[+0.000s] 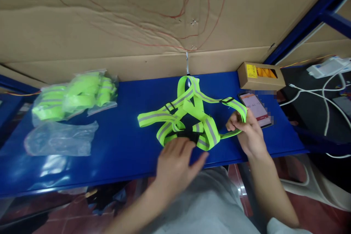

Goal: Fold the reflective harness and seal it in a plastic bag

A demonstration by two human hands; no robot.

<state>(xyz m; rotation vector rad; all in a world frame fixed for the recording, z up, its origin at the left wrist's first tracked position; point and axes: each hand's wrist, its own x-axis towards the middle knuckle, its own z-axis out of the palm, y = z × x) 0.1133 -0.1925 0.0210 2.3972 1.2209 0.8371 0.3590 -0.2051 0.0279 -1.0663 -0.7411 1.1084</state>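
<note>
A neon yellow-green reflective strap vest with grey stripes and black sliders lies loosely spread on the blue table. My right hand is closed around one of its strap loops at the right, lifting it a little. At the vest's near edge, my left hand has its fingers curled onto the dark middle part, thumb sticking out to the right. Its fingertips are partly hidden and slightly blurred.
Clear bags of folded neon straps lie at the left, behind a flat clear plastic bag. At the right are a phone and a cardboard box. White cables cross a dark surface beyond. Cardboard backs the blue table.
</note>
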